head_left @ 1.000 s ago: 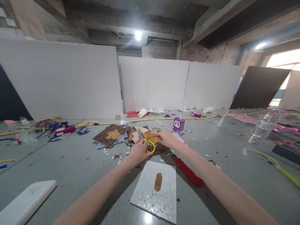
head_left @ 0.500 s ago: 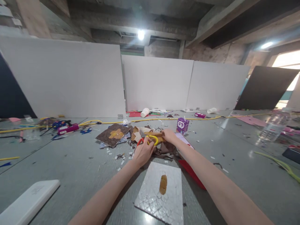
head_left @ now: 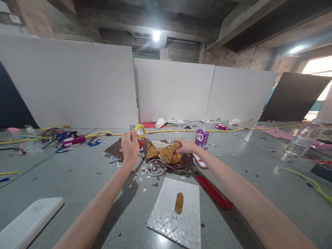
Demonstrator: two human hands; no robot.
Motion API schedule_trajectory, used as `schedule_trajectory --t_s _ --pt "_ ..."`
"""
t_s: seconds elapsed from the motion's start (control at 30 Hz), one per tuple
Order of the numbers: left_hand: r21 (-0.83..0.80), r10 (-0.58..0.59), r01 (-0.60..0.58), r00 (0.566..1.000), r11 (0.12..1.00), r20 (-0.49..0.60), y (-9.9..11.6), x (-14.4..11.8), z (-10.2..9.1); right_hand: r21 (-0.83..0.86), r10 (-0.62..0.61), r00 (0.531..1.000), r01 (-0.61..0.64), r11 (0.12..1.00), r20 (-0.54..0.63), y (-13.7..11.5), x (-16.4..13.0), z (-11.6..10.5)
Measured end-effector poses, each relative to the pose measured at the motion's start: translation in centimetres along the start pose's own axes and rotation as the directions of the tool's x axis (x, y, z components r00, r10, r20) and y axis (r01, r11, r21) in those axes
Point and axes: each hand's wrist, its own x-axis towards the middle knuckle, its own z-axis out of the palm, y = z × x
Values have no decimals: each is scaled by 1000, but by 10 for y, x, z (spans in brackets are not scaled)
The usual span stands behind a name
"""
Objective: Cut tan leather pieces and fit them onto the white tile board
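Note:
My left hand point(head_left: 130, 147) is raised at the left of a scrap heap, its fingers closed on scissors with yellow and red handles point(head_left: 140, 129). The blades are hard to make out. My right hand point(head_left: 186, 147) pinches the edge of a crumpled tan sheet point(head_left: 169, 153) on the heap. A pale ring point(head_left: 156, 167) lies in front of that sheet, with small scraps inside it. Partly behind my left hand is a dark brown mosaic-like board point(head_left: 113, 148). Nearer me lies a white board with a cracked pattern point(head_left: 173, 226), bearing a tan oval piece point(head_left: 179, 203).
A red strip-like object point(head_left: 215, 193) lies beneath my right forearm. Beyond that hand stands a purple drink carton point(head_left: 201, 138). A white slab point(head_left: 31, 223) is at lower left, a clear bottle point(head_left: 302, 140) at right. A yellow cable point(head_left: 178, 130) crosses behind, before white panels point(head_left: 176, 91).
My left hand has moved left and up with the scissors, away from the tan sheet. The pale ring and more of the red strip now show. My right hand stays at the sheet.

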Motion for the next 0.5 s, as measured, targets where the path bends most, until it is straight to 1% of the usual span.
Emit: schedule_trajectory --t_s 0.07,0.13,0.17,0.23,0.3,0.37,0.43,0.5 --pt "-13 20 -20 1000 1000 5 2 -3 0 59 -12 1000 11 998 10 -7 -1 3" --pt "-18 37 -37 999 999 15 4 -7 2 122 -6 999 10 993 -31 -13 -1 2" --pt "-17 42 -42 999 999 19 4 -9 4 156 2 997 9 988 -72 -15 0 0" --pt "-10 51 -51 998 999 26 6 -13 6 232 40 981 5 973 -190 -18 2 -8" --pt "-2 71 -71 997 997 41 7 -16 7 316 103 946 0 949 -307 -20 5 -18" --pt "4 103 -104 993 995 65 10 -20 8 406 174 913 -9 914 -370 -20 7 -27" --pt "7 137 -138 986 990 95 12 -25 8 499 243 901 -34 866 -360 -20 9 -34" --pt "18 195 -200 972 980 134 13 -30 10 593 301 908 -77 802 -290 -19 10 -37"
